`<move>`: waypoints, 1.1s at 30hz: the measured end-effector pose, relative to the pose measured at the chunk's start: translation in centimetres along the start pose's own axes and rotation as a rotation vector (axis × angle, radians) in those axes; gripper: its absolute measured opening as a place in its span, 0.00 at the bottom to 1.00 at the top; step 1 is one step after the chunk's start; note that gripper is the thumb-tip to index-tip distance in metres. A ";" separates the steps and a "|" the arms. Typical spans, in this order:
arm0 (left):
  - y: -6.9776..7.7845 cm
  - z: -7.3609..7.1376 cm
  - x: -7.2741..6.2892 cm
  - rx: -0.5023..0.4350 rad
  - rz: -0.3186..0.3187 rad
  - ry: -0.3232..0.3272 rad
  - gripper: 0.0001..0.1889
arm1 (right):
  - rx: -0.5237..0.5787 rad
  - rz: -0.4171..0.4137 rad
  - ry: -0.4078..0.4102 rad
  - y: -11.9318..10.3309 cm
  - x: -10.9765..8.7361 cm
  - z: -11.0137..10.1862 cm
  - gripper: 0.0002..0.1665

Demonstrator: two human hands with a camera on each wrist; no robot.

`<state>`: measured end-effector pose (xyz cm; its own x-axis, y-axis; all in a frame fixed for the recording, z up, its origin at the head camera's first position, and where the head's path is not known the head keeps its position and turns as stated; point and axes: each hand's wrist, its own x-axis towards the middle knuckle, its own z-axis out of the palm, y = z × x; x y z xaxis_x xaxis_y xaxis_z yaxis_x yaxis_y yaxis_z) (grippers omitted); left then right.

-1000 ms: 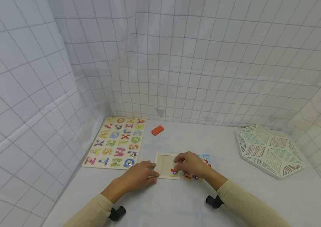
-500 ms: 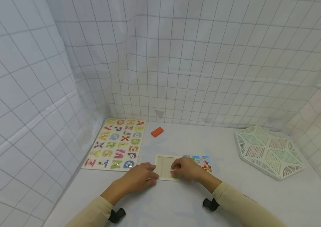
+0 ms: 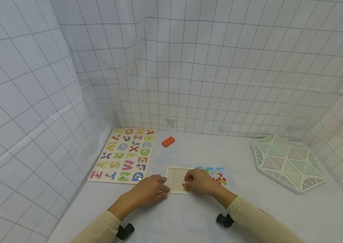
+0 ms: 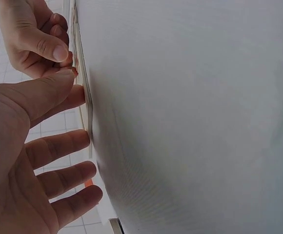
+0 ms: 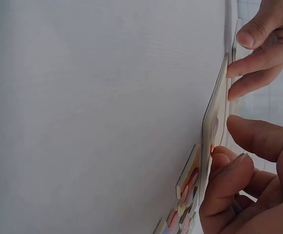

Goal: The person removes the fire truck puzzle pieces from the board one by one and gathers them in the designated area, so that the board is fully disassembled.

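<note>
A shallow wooden puzzle tray [image 3: 175, 180] lies on the table between the two hands. My left hand [image 3: 150, 189] rests at its left edge, fingers fairly straight and spread in the left wrist view. A red and yellow puzzle piece [image 3: 184, 186] sits in the tray's near right corner. My right hand [image 3: 201, 182] is over that corner, its curled fingertips [image 5: 218, 155] at the piece, partly hiding it. The right thumb stands a little away from the fingertips in the right wrist view; whether the piece is pinched cannot be told. Several colourful puzzle pieces [image 3: 220, 175] lie just right of the tray.
An alphabet board [image 3: 119, 155] with coloured letters lies at the left. An orange block [image 3: 168, 141] sits behind the tray. A white hexagonal perforated mat [image 3: 288, 162] lies at the far right. Gridded white curtains [image 3: 207, 67] surround the table.
My right hand has shifted slightly left and down onto the piece in the tray's corner, covering more of it. My left hand has stayed at the tray's left edge.
</note>
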<state>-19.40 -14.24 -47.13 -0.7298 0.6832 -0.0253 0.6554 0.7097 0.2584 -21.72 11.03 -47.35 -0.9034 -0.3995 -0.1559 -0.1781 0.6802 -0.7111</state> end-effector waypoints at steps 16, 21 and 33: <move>0.2 0.0 -0.2 -0.003 0.001 0.002 0.14 | 0.078 -0.090 -0.061 0.5 -0.5 -1.0 0.10; 0.1 -0.1 -0.2 -0.007 -0.013 0.001 0.14 | 0.132 -0.108 -0.102 0.7 -0.7 -1.2 0.10; 0.1 0.0 -0.2 0.008 -0.017 -0.011 0.14 | 0.367 -0.017 -0.058 3.1 -3.4 -5.2 0.10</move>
<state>-19.20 -14.34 -47.14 -0.7386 0.6730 -0.0398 0.6446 0.7223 0.2506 -21.23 17.69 -45.48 -0.8760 -0.4501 -0.1732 -0.0316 0.4120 -0.9106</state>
